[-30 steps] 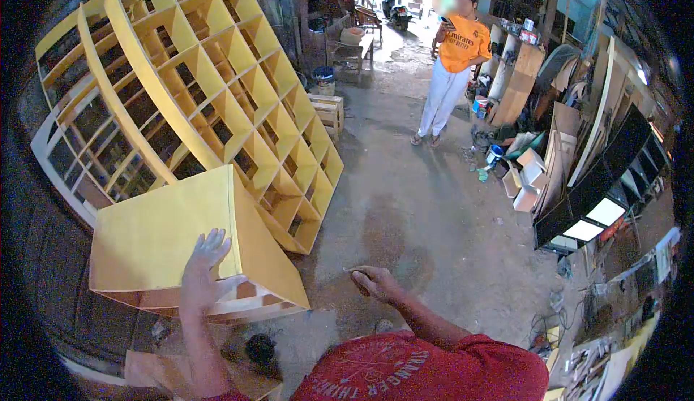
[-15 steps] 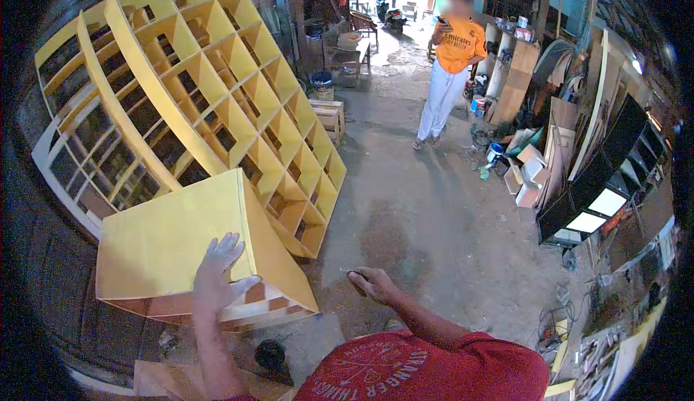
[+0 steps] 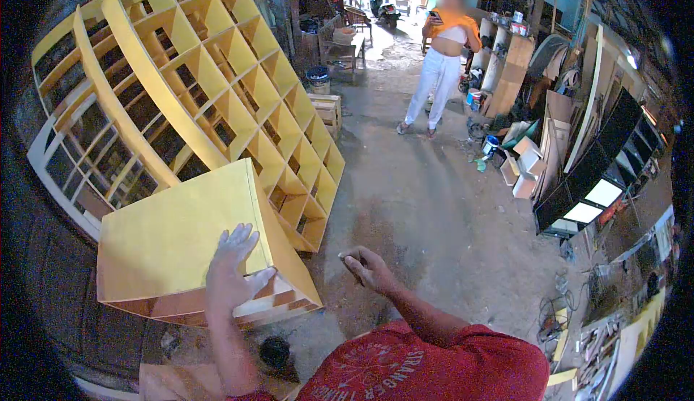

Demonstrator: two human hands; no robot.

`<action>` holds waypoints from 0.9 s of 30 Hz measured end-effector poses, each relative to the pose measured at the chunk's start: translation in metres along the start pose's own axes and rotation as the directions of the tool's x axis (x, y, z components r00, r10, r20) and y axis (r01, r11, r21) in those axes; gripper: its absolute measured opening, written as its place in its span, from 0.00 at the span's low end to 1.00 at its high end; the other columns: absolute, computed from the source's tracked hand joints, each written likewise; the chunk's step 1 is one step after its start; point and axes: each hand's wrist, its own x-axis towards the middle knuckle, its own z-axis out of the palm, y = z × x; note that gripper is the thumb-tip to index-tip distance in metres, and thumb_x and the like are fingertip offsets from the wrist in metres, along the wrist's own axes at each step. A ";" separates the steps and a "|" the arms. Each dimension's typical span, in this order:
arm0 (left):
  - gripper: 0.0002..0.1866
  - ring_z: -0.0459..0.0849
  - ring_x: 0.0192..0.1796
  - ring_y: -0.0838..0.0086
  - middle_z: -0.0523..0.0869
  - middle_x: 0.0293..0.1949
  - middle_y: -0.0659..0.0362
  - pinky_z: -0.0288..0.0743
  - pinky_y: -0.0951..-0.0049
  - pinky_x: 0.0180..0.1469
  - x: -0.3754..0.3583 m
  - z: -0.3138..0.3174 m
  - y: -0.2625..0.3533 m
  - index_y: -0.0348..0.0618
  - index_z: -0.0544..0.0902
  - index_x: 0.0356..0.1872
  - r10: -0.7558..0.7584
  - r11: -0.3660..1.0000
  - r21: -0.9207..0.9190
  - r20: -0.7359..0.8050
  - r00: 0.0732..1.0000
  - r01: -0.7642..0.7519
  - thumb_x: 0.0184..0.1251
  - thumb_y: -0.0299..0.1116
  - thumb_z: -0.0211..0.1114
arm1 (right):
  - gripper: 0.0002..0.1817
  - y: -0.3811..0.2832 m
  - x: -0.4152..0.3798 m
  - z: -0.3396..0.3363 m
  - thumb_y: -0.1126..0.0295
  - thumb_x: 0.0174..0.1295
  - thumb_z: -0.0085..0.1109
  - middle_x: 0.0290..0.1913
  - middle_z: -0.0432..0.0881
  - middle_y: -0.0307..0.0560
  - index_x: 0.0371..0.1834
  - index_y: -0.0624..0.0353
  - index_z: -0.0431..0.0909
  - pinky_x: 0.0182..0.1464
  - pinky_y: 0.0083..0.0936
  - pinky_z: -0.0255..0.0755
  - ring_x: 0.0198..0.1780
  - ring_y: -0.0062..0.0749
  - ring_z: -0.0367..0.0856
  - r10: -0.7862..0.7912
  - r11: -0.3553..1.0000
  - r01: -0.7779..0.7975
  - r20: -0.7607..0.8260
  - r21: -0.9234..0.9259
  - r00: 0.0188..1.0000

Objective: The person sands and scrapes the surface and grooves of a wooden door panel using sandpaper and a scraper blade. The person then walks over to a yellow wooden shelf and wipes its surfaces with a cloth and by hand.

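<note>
My left hand [image 3: 233,265] lies spread over the top of a yellow-painted wooden cabinet [image 3: 170,238], close to its right-hand edge. Its thumb reaches the corner above the slatted or shelved end. To the right of the cabinet, my right hand [image 3: 367,269] hangs in the air with curled fingers, thumb against the index finger. A tiny pale bit shows at its fingertips, too small to name. Behind the cabinet leans a large yellow shelf frame [image 3: 242,90] with many square compartments.
A person [image 3: 442,61] in an orange shirt stands ahead, holding a phone. Boards and paint cans line the right side, near a black panelled frame [image 3: 600,177]. A dark round object [image 3: 275,352] lies below the cabinet. Wooden stools and a motorbike [image 3: 383,11] stand farther back.
My left hand has slid right and slightly up toward the cabinet's edge. My right hand has risen a little, fingers still curled. The person ahead has lifted the orange shirt.
</note>
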 end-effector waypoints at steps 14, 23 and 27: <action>0.41 0.52 0.92 0.46 0.61 0.88 0.40 0.35 0.41 0.92 0.020 -0.002 0.012 0.36 0.63 0.87 -0.438 0.893 0.100 -0.031 0.898 0.439 0.88 0.58 0.43 | 0.15 -0.149 0.128 0.051 0.60 0.71 0.74 0.51 0.83 0.48 0.58 0.50 0.92 0.59 0.44 0.79 0.58 0.46 0.82 -0.831 0.367 0.929 0.435 -0.043 0.348; 0.48 0.52 0.92 0.42 0.59 0.89 0.37 0.35 0.38 0.91 0.034 -0.006 0.016 0.28 0.61 0.87 -0.476 0.874 0.139 0.065 0.877 0.465 0.85 0.64 0.42 | 0.10 -0.155 0.220 0.066 0.59 0.77 0.65 0.45 0.79 0.46 0.47 0.50 0.90 0.48 0.42 0.79 0.47 0.45 0.82 -0.840 0.058 0.998 0.539 -0.032 0.066; 0.59 0.54 0.91 0.39 0.60 0.87 0.32 0.38 0.37 0.90 0.043 -0.004 0.018 0.26 0.61 0.85 -0.489 0.847 0.281 0.081 0.868 0.451 0.73 0.73 0.59 | 0.09 -0.156 0.267 0.069 0.61 0.76 0.64 0.43 0.80 0.44 0.49 0.50 0.89 0.45 0.43 0.79 0.44 0.45 0.82 -0.882 0.236 0.971 0.429 0.046 0.195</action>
